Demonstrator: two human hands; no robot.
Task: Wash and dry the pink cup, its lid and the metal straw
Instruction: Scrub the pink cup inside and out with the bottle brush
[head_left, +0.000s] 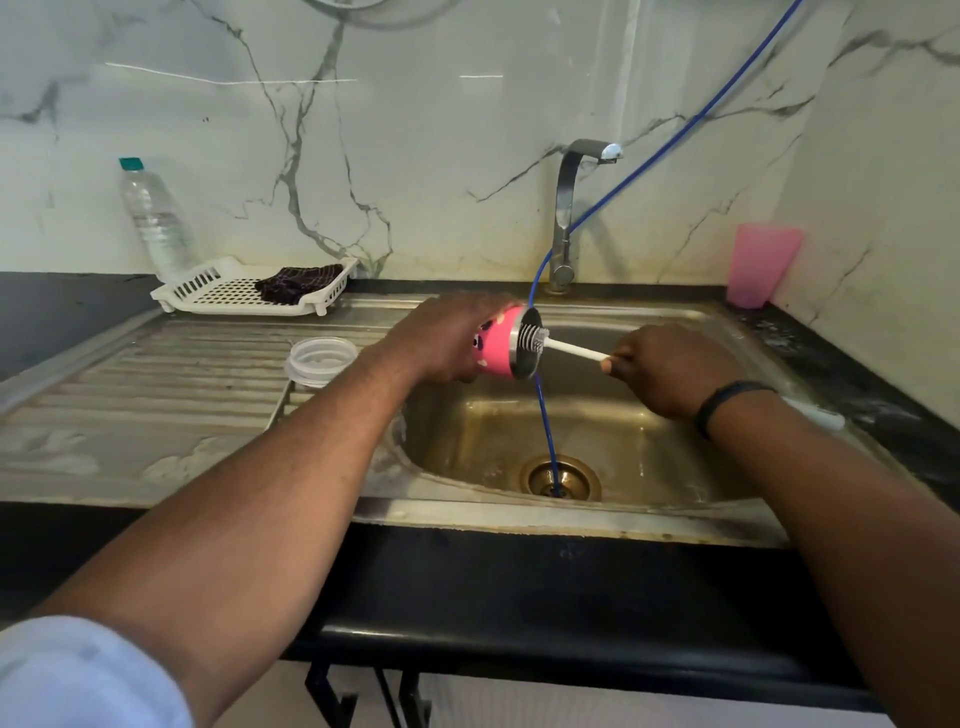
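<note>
On the draining board at the left, the clear lid (321, 359) lies apart, waiting its turn; I cannot see the metal straw anywhere. Over the sink (597, 512), the left hand (447, 343) wraps its fingers round the pink cup (497, 343), held on its side with the steel rim facing right. The brush (535, 339) has its bristles at the mouth, its white handle pinched in the right hand (670, 371). To scrub well, the cup probably wants a steady grip while the brush goes deep and twists against wall and base. No water runs from the tap (569, 208), so a rinse is likely due afterwards.
</note>
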